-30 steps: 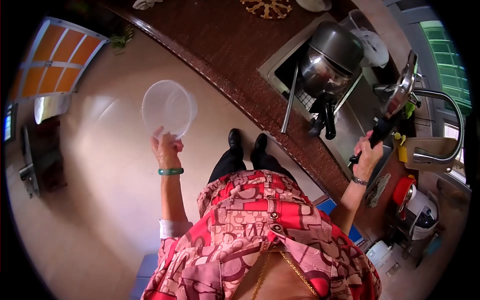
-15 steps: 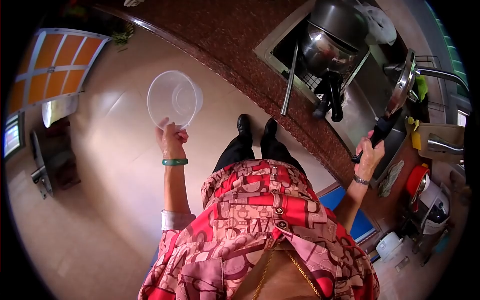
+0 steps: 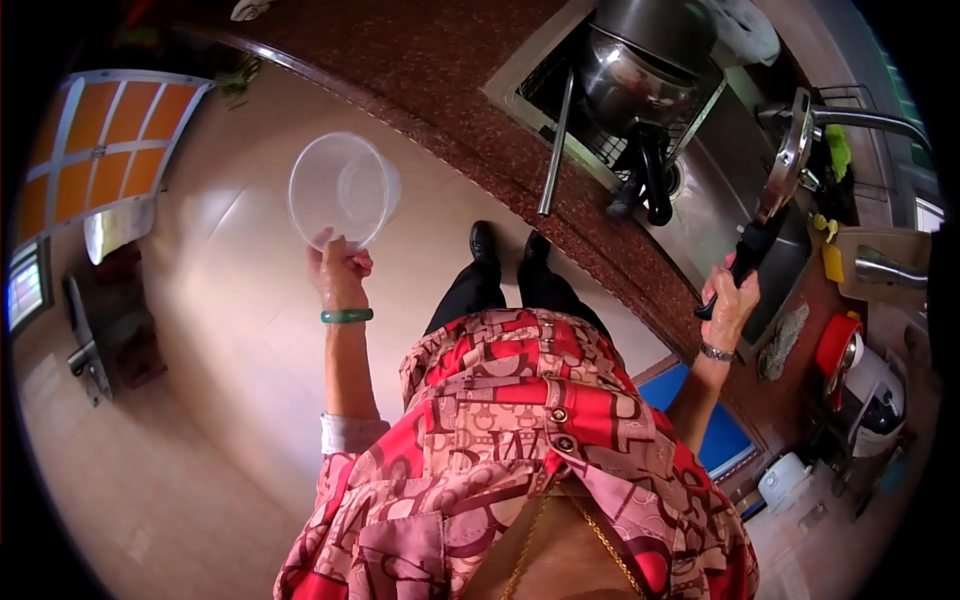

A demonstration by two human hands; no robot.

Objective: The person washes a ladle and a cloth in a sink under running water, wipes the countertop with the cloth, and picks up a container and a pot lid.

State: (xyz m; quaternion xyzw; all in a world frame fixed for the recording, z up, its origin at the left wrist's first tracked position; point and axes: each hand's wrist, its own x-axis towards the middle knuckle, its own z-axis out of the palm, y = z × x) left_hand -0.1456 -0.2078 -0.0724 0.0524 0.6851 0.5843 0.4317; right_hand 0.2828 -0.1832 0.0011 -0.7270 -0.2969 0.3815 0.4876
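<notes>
My left hand point(image 3: 340, 273), with a green bangle at the wrist, grips the rim of a clear plastic tub point(image 3: 343, 188) over the floor. My right hand point(image 3: 730, 298) is wrapped round the black handle of a metal lid or pan point(image 3: 790, 155), seen nearly edge-on over the sink. Left of it, a metal pot with a black handle point(image 3: 640, 85) rests on a rack at the sink, beside a metal bar point(image 3: 557, 145).
The dark red counter point(image 3: 430, 90) runs diagonally along its front edge. A faucet point(image 3: 880, 122) curves in at the right. A tan basin point(image 3: 875, 262), a cloth point(image 3: 782, 340) and a red pot point(image 3: 836, 345) sit beyond my right hand. Orange panels point(image 3: 115, 125) stand far left.
The view has shifted over the counter. My right hand still holds the black handle, and the lid or pan has turned more edge-on. The tub stays in my left hand, slightly higher in view.
</notes>
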